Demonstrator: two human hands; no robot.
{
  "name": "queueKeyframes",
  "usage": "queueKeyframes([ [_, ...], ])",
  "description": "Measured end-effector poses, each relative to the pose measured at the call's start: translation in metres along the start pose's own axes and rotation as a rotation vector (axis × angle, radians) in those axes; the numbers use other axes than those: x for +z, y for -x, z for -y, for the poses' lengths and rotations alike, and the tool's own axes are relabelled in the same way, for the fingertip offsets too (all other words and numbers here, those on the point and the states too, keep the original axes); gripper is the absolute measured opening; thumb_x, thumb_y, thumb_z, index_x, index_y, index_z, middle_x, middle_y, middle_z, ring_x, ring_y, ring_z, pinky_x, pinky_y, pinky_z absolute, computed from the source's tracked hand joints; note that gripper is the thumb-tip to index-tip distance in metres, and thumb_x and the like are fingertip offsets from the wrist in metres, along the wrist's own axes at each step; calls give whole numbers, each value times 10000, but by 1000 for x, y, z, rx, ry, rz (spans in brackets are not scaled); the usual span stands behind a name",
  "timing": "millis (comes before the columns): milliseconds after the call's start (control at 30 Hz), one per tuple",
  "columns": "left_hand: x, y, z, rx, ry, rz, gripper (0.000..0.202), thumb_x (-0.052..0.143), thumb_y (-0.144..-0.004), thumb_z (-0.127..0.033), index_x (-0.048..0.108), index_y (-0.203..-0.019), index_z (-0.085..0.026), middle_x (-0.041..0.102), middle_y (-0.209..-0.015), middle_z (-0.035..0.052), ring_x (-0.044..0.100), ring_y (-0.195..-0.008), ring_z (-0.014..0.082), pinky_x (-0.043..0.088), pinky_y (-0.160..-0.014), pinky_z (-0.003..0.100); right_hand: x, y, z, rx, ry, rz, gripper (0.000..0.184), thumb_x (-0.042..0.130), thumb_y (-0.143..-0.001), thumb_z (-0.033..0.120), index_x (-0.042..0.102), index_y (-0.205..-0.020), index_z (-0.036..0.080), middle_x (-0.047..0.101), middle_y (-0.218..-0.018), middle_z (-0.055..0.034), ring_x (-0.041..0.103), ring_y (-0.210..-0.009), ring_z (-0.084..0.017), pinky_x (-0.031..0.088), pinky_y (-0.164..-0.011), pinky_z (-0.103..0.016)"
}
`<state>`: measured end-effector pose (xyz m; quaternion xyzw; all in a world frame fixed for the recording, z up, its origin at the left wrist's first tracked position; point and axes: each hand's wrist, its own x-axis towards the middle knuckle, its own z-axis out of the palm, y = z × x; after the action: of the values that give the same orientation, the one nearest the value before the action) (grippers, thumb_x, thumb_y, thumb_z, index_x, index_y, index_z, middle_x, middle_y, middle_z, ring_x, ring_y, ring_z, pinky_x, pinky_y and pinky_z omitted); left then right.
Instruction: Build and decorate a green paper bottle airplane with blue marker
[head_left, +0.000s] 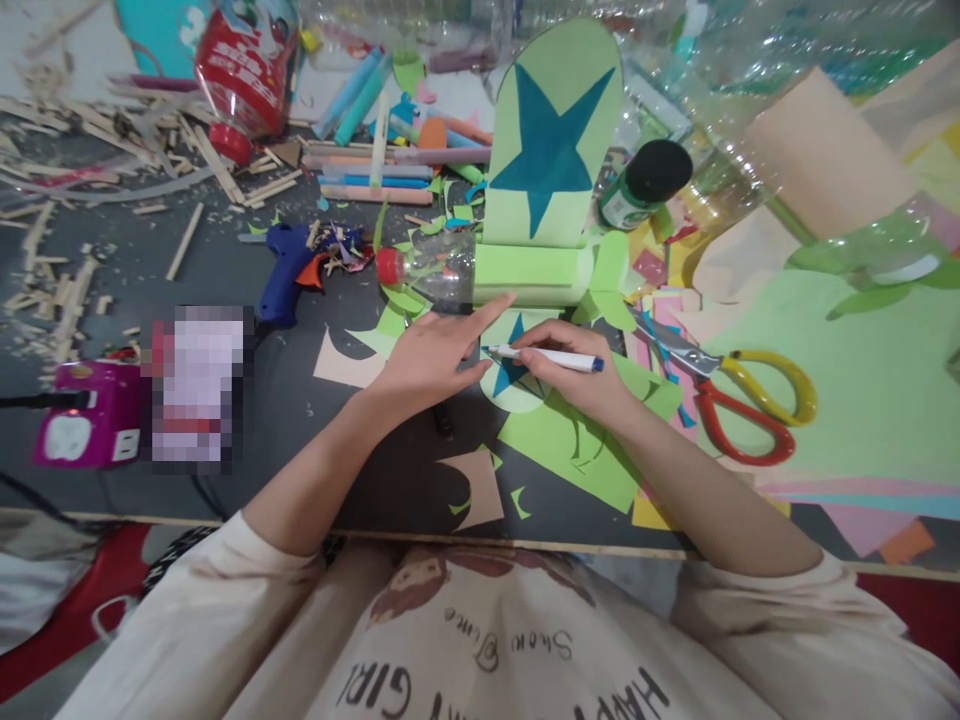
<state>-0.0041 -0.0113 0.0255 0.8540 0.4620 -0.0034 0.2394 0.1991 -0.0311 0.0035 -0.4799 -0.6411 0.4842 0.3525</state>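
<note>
My right hand [577,375] is closed round a white pen with a blue cap [551,356], its tip touching a small blue paper star [511,368] on a pale green paper piece [517,395]. My left hand [435,355] lies flat with fingers stretched out, pressing down on that paper beside the star. Just behind stands a green paper model on a clear bottle [442,275], with an upright green panel bearing a large blue star [551,150].
Red and yellow scissors [739,395] lie to the right on coloured paper sheets [862,380]. A blue glue gun [289,270], wooden sticks [187,160], markers [375,170], a green black-capped bottle [645,180] and paper scraps crowd the dark table [405,480]. A pink box [86,415] sits left.
</note>
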Motion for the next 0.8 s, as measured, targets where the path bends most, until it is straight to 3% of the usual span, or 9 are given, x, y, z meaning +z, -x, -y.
queueKeyframes([
  [300, 1, 0, 1, 13, -14, -16, 654, 484, -933, -295, 276, -1549, -226, 640, -795, -18, 622, -778, 175, 414, -803, 277, 0, 0, -1, -7, -3, -1, 215, 662, -831, 398, 667, -762, 195, 662, -677, -18, 553, -585, -134, 395, -529, -254],
  [633, 2, 0, 1, 10, -11, -16, 650, 482, -936, -296, 278, -1551, -238, 637, -797, -20, 616, -767, 172, 405, -793, 273, 1, 0, -2, -34, -24, -28, 144, 651, -819, 321, 665, -754, 193, 662, -671, -14, 541, -576, -127, 391, -529, -250],
  [800, 1, 0, 1, 16, -5, -14, 655, 475, -938, -296, 264, -1555, -234, 637, -798, -20, 614, -765, 169, 404, -796, 272, 0, 0, -1, -6, -25, -6, 214, 666, -823, 394, 664, -749, 194, 665, -679, -22, 557, -597, -137, 407, -541, -259],
])
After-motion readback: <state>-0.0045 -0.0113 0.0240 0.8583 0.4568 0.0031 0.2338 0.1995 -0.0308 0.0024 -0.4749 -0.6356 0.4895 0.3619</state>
